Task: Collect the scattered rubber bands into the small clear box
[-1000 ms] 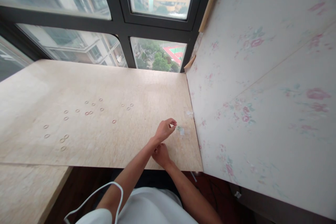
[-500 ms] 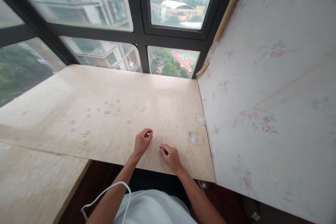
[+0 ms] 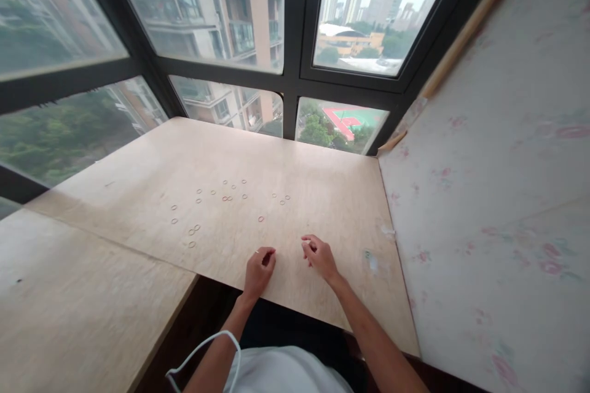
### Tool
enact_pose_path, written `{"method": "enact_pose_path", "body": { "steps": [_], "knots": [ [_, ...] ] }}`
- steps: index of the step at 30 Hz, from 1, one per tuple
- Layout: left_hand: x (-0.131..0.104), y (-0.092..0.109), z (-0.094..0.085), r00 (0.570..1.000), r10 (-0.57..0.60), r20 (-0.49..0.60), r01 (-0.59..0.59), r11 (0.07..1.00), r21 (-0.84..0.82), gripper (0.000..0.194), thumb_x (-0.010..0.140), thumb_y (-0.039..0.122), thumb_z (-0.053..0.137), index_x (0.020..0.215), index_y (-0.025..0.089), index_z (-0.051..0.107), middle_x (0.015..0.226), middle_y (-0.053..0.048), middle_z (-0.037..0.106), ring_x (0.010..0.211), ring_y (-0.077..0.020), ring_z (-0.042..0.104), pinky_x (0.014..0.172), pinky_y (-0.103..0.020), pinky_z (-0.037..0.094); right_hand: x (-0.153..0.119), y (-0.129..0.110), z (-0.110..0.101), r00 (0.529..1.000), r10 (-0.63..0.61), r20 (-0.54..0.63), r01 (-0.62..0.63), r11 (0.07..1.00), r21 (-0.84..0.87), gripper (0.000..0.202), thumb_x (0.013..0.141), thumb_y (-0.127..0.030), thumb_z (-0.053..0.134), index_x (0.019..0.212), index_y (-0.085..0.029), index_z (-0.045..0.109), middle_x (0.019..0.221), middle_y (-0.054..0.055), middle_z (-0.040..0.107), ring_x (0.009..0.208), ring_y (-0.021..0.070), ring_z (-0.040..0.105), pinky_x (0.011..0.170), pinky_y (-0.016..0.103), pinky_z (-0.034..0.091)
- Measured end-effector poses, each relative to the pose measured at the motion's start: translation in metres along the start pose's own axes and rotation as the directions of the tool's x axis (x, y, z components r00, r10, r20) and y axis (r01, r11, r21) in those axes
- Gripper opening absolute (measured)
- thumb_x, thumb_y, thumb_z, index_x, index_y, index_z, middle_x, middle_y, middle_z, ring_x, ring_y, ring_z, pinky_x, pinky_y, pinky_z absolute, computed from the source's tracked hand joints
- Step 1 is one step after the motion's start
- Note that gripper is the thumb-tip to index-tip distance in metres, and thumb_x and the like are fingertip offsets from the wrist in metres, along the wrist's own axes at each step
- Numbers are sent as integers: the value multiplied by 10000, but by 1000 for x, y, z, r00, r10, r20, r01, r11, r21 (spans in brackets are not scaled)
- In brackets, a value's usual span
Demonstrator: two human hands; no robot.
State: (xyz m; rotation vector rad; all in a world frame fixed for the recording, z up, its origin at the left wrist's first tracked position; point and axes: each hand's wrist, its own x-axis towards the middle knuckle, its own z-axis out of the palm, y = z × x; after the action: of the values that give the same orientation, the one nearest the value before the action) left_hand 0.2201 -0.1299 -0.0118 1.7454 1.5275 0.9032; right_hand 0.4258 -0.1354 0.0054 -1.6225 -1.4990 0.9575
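My left hand [image 3: 260, 271] is closed in a pinch near the front edge of the table, thumb and forefinger together. What it holds, if anything, is too small to make out. To its right is my right hand [image 3: 321, 260], loosely curled, with a gap between forefinger and thumb and nothing visible in it. Just beyond my hands lies a small red ring [image 3: 260, 219], like a rubber band. Farther left, several small thin rings lie scattered, among them another red ring [image 3: 225, 199] touching a pale one.
The pale marble-patterned tabletop [image 3: 332, 184] meets a second surface [image 3: 92, 301] at a seam on the left. Dark-framed windows [image 3: 290, 83] stand behind. A flowered wall [image 3: 483, 196] bounds the right, near a clear scrap [image 3: 371, 263]. A white cable [image 3: 203, 344] loops over my left forearm.
The view has turned left, so the table appears farther right. My left hand has drawn back toward the front edge. My right hand has reached forward and its fingertips have parted.
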Motion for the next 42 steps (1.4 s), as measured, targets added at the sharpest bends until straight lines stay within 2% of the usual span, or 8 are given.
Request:
{"method": "enact_pose_path", "body": {
  "steps": [3,7,11,16,23,33,37,42],
  "knots": [
    [2,-4,3,999,31,9,-32,999,12,131,819,251,499,861,212,617,807,-43,669,713,-183,619,702,-315,496,44,-20,6,996,-7,89,34,949,-313,371,929,-310,368,1222,-161,542,695,-15,684,463,78,594,508,177,469],
    [3,-10,3,995,102,17,-102,995,-21,140,823,218,483,858,195,616,803,-40,662,720,-174,610,680,-301,485,103,-43,20,991,32,128,36,870,-492,426,933,-272,387,1339,-167,460,714,-10,709,515,91,623,603,192,479],
    [0,-15,-1,989,143,23,-141,986,-86,135,823,192,486,865,191,614,801,-35,655,715,-161,604,671,-285,481,143,-55,37,986,71,149,53,722,-690,360,918,-253,430,1236,-156,569,878,90,724,812,187,682,730,271,487],
    [-3,-15,-5,987,161,17,-157,978,-139,133,822,170,483,858,187,610,795,-33,648,713,-154,600,658,-270,478,155,-61,47,971,72,226,156,523,-838,260,941,-262,456,1034,-129,659,1108,161,654,1028,248,621,858,381,470],
    [-2,-16,-7,982,187,17,-182,972,-150,125,821,174,493,857,187,612,791,-26,649,703,-148,596,655,-264,477,152,-55,36,958,86,273,220,390,-894,326,933,-380,530,1152,-144,584,1147,87,617,1017,216,604,886,443,480],
    [-3,-18,-5,983,182,35,-174,971,-163,135,826,197,492,866,193,620,812,-39,658,730,-160,613,678,-283,488,137,-45,13,963,140,228,87,642,-762,152,821,-227,573,917,-151,663,860,90,708,808,194,658,723,290,482],
    [-2,-18,-5,983,182,32,-175,972,-157,137,822,212,494,868,196,623,805,-37,661,720,-161,617,674,-284,491,120,-34,0,960,168,226,-2,808,-590,86,736,-178,579,784,-154,646,572,21,661,495,131,598,543,218,444],
    [-1,-17,-5,982,187,22,-181,973,-145,135,815,216,500,860,201,626,802,-30,665,712,-158,620,664,-278,496,96,-25,-13,968,181,172,-132,955,-265,94,750,-217,537,802,-159,588,536,-13,638,350,74,487,381,166,343]
  ]
}}
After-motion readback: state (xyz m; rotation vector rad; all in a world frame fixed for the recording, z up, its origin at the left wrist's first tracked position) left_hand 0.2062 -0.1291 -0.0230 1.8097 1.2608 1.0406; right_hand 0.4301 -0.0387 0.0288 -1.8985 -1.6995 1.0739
